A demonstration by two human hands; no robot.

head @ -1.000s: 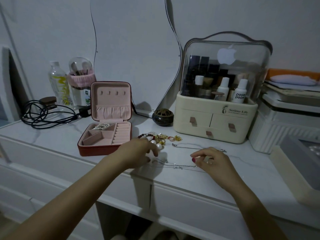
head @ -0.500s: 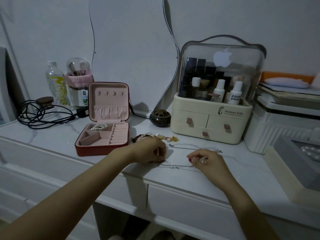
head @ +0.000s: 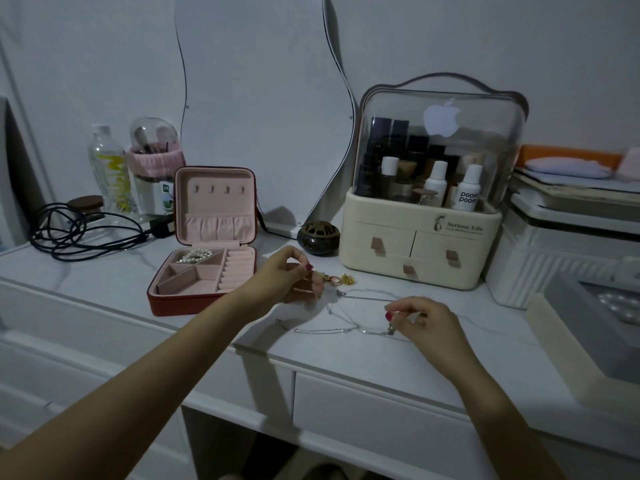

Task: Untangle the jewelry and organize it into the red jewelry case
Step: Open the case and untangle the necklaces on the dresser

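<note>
White marble-look vanity top against a pale wall, dim light. Red jewelry case sits open left of centre, lid upright, pink lining; a pearl piece lies in its back-left compartment, other compartments bare. My left hand hovers just right of the case, fingers curled, pinching something small; can't tell which piece. Just beside it, toward the back, a small heap of gold and bead jewelry. Thin silver chains lie tangled near the front edge, spread between my hands. My right hand rests on the top near the front edge, thumb and forefinger pinching one end of the chain. Cream cosmetics organizer with clear dome stands at the back right, a dark round burner just left of it. Black cable, a bottle and a brush holder at the back left corner.
</note>
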